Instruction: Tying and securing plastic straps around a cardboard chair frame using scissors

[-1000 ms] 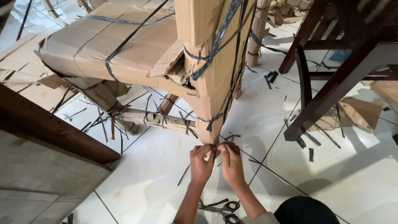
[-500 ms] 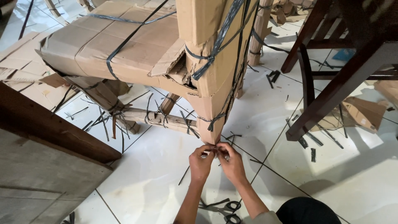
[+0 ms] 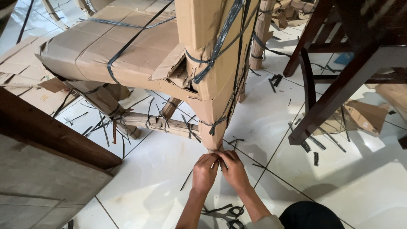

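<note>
A chair wrapped in brown cardboard (image 3: 140,51) and bound with dark plastic straps stands on the white tiled floor. My left hand (image 3: 204,171) and my right hand (image 3: 232,169) meet at the bottom of its near wrapped leg (image 3: 214,123). Both hands pinch a thin dark strap (image 3: 219,157) at the foot of that leg. The fingers hide how the strap runs there. A pair of scissors (image 3: 227,212) lies on the floor between my forearms.
A dark wooden chair frame (image 3: 339,85) stands to the right. A wooden panel (image 3: 46,169) fills the lower left. Cardboard scraps (image 3: 360,116) and cut strap pieces (image 3: 316,157) lie scattered on the tiles. Flat cardboard (image 3: 17,72) lies at the far left.
Both hands stay at the foot of the wrapped leg, working the strap with small finger movements. The view has shifted slightly.
</note>
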